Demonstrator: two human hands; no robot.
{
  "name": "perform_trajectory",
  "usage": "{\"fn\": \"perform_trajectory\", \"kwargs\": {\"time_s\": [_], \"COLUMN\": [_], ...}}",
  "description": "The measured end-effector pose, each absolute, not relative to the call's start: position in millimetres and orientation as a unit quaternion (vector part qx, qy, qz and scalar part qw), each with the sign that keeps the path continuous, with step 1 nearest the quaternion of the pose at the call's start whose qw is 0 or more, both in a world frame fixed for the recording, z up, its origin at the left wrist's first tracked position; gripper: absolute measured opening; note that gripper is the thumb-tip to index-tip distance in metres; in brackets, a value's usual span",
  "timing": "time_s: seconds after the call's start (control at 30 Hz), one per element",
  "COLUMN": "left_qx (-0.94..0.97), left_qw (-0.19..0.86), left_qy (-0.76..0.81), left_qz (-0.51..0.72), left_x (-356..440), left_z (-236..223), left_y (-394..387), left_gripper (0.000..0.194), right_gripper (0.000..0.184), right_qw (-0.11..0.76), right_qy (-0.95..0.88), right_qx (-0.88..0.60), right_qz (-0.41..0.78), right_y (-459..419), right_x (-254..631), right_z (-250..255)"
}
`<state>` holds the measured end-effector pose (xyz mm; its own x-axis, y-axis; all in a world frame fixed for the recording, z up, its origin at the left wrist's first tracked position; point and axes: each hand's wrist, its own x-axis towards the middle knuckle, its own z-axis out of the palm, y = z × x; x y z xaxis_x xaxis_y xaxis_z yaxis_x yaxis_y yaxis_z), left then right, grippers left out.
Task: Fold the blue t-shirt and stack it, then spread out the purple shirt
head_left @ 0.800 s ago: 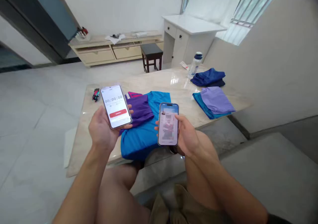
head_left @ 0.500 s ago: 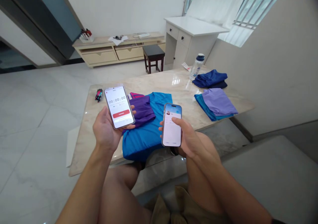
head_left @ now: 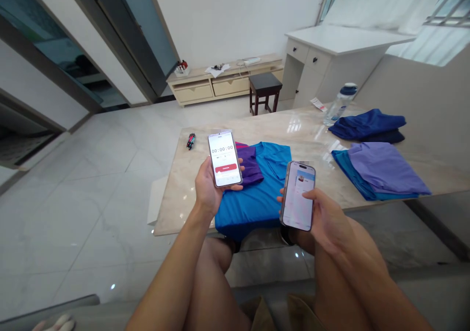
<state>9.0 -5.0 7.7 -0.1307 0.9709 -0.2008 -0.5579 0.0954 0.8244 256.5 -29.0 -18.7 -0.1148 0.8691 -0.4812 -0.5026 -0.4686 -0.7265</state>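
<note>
My left hand point(head_left: 210, 186) is wrapped round a smartphone point(head_left: 225, 160) whose white screen reads 00:00:00 above a red button. In my right hand point(head_left: 328, 216) is a second smartphone point(head_left: 296, 206), its thumb resting over the pale screen. Both phones are held upright above the front of the table. Below and between them a blue shirt point(head_left: 249, 211) is spread over the table edge. A folded purple garment point(head_left: 253, 167) lies on it, with a bit of pink cloth point(head_left: 241, 145) behind, partly hidden by the left phone.
On the marble-patterned table point(head_left: 176, 199) are a small dark bundle point(head_left: 190, 141), a water bottle point(head_left: 340, 106), dark blue folded clothes point(head_left: 370, 124) and a lavender garment point(head_left: 385, 167) over blue cloth. Beyond stand a stool point(head_left: 265, 83), a low cabinet point(head_left: 194, 92) and a white desk point(head_left: 345, 39).
The view has turned left, so everything appears further right. Both phones stay in my hands. The left screen still reads 00:00:00, while the right thumb remains on its screen.
</note>
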Motion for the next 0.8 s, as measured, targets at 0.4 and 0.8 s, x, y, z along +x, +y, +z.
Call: {"fn": "perform_trajectory", "kwargs": {"time_s": [0.4, 0.8], "left_qx": [0.249, 0.244], "left_qw": [0.612, 0.593], "left_qy": [0.407, 0.394], "left_qz": [0.631, 0.659], "left_x": [1.5, -0.1], "left_z": [1.6, -6.8], "left_y": [-0.6, -4.0], "left_gripper": [0.069, 0.064], "right_gripper": [0.048, 0.045], "right_qw": [0.497, 0.556], "right_qy": [-0.221, -0.159], "right_qx": [-0.427, -0.334], "right_qz": [0.723, 0.744], "right_y": [-28.7, -75.4], "right_x": [258.2, 320.1], "right_z": [-14.1, -19.0]}}
